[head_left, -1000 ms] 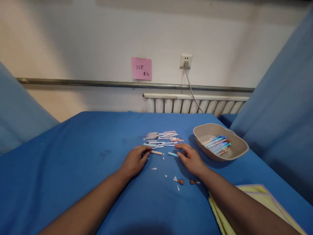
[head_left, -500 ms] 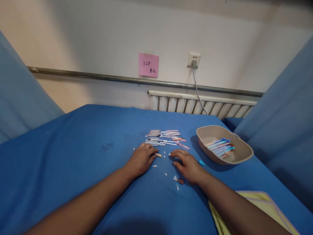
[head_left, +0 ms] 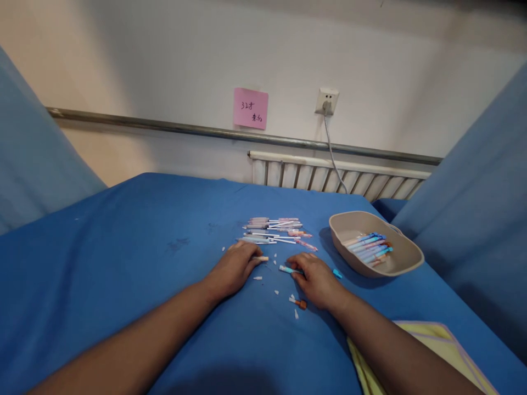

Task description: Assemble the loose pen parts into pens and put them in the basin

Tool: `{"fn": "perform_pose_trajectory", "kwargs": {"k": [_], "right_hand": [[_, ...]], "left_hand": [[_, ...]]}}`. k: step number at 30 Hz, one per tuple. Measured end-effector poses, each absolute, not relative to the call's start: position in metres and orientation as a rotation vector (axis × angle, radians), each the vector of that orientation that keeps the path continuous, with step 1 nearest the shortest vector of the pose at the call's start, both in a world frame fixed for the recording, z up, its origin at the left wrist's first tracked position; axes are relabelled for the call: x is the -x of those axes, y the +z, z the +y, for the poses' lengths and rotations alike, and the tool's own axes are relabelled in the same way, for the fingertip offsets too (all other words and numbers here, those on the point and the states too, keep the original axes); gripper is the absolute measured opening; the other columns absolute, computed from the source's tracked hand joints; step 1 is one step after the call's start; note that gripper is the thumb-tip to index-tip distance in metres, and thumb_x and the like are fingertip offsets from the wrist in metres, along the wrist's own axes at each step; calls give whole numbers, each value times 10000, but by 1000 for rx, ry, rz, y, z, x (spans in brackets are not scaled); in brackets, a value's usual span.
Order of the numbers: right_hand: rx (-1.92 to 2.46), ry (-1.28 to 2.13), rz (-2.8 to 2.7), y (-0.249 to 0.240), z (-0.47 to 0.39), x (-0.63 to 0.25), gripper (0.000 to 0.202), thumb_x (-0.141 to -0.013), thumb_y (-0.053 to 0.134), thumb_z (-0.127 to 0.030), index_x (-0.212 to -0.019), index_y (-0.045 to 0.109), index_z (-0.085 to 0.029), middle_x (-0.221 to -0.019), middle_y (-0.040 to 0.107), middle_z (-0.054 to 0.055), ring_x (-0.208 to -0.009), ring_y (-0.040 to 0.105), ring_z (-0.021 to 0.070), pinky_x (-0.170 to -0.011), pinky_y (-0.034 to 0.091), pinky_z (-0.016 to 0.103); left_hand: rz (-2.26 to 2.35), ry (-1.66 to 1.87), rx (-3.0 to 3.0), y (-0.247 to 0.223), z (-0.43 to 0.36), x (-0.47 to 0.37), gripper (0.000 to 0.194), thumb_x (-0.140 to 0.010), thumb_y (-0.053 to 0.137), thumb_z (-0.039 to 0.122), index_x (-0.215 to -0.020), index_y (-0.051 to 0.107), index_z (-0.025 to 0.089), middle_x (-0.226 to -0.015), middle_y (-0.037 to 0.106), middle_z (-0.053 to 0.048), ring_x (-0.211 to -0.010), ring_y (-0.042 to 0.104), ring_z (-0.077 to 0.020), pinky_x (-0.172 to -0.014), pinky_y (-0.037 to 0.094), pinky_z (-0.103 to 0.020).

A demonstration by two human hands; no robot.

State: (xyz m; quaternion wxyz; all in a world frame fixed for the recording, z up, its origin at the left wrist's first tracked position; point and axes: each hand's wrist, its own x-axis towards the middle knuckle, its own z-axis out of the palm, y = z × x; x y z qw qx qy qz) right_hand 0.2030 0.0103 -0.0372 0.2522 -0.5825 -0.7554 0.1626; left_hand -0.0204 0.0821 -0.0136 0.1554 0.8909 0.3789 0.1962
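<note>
My left hand [head_left: 235,270] rests low over the blue cloth, its fingers curled round a pale orange pen barrel [head_left: 264,258] whose end sticks out to the right. Facing it, my right hand [head_left: 316,278] has thumb and fingers closed on a light blue pen barrel [head_left: 285,269] that points left. Between and below the hands lie several small white pen tips [head_left: 257,278]. A brown pen top with a white stem [head_left: 302,303] lies just below my right hand, and a bright blue pen top [head_left: 337,273] is to its right.
Beyond the hands, pen barrels and white refills [head_left: 284,239] lie in rows. At the right stands a beige basket [head_left: 414,258] with several assembled-looking pens [head_left: 373,247] inside. A yellow cloth [head_left: 436,340] lies under my right forearm. Curtains hang at both sides; a radiator [head_left: 304,173] is behind.
The light blue barrel in my right hand now shows more of its length and is angled toward the left. My left hand has barely shifted, still holding the orange barrel.
</note>
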Motion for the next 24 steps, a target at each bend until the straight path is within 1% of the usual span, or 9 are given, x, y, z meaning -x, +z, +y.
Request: {"fn": "perform_pose_trajectory", "kwargs": {"k": [3, 7, 10, 14, 18, 24], "right_hand": [[1587, 453, -2047, -36, 10, -203, 277, -800, 563, -134, -1063, 600, -211, -953, 639, 45, -925, 552, 192, -830, 409, 305], [1576, 474, -2027, -37, 10, -203, 260, -796, 568, -138, -1043, 601, -209, -938, 642, 38, -908, 556, 187, -811, 413, 299], [1561, 474, -2029, -37, 10, -204, 237, -811, 554, -155, -1038, 598, -208, -927, 642, 39, -901, 559, 184, -805, 416, 298], [1549, 479, -2033, -37, 9, -205, 230, -815, 550, -165, -1036, 598, -208, -927, 645, 38, -904, 565, 183, -804, 418, 295], [1553, 493, -2013, -37, 10, -205, 229, -815, 553, -173, -1035, 605, -207, -921, 648, 37, -900, 569, 183, -801, 420, 292], [1550, 506, -1996, -36, 10, -204, 232, -813, 554, -176, -1034, 612, -215, -919, 650, 35, -901, 574, 182, -798, 424, 291]], "left_hand": [[1116, 630, -2410, -10, 79, 19, 243, -894, 440, 386, -895, 598, 202, -880, 625, -55, -864, 554, -222, -782, 401, -323], [1086, 733, -2145, -10, 79, 19, 257, -883, 435, 419, -912, 564, 199, -797, 614, -20, -717, 559, -176, -701, 429, -287], [1057, 813, -1910, -14, 82, 19, 239, -867, 443, 405, -892, 544, 189, -745, 596, -1, -609, 531, -138, -614, 430, -249], [1001, 767, -1763, -19, 82, 18, 299, -871, 415, 437, -828, 543, 170, -586, 515, 31, -484, 447, -105, -502, 367, -209], [934, 711, -1731, -16, 79, 16, 354, -873, 401, 471, -771, 541, 163, -526, 477, 40, -468, 425, -103, -486, 342, -208], [908, 684, -1661, -12, 78, 15, 339, -835, 472, 484, -768, 551, 161, -535, 501, 33, -492, 452, -108, -512, 356, -219]]}}
